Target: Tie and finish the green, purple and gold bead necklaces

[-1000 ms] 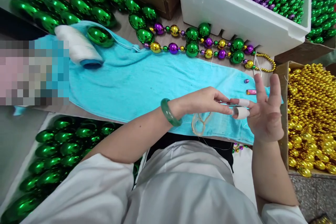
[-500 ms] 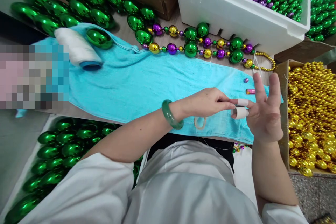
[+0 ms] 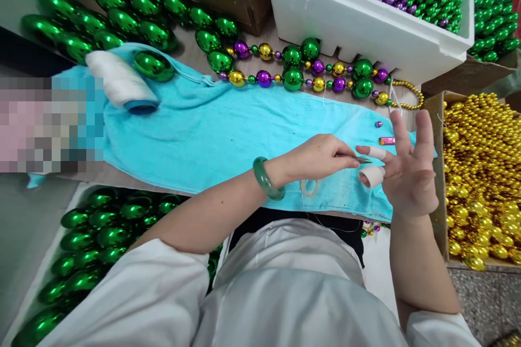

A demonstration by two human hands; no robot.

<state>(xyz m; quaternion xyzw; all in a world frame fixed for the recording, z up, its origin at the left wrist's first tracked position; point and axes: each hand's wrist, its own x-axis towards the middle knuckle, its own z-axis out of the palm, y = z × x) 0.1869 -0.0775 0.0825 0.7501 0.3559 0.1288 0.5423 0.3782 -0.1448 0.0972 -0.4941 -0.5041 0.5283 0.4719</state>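
My left hand (image 3: 321,156), with a green bangle (image 3: 268,179) on its wrist, reaches across the blue towel (image 3: 195,130). Its thumb and fingers pinch a small, dark, pointed metal piece (image 3: 365,160); the exact kind cannot be made out. The tip points between two white-wrapped fingers of my right hand (image 3: 407,173). That hand is open, palm towards me, with its wrapped fingers apart and two others raised. Beneath my left wrist lies a pale ring (image 3: 310,188) on the towel. A pink-labelled small item (image 3: 387,141) and a purple bead (image 3: 379,124) lie beyond the hands.
A white thread spool (image 3: 122,84) lies at left near large green beads (image 3: 154,35). A multicoloured bead strand (image 3: 292,78) runs along the back. Behind it stands a white foam box (image 3: 366,27) of beads. At right, a carton (image 3: 438,173) holds gold beads.
The wrapped fingers of my right hand have spread apart. My left hand has drawn back slightly, and the pointed metal piece now shows in its pinch. The whole view has shifted a little.
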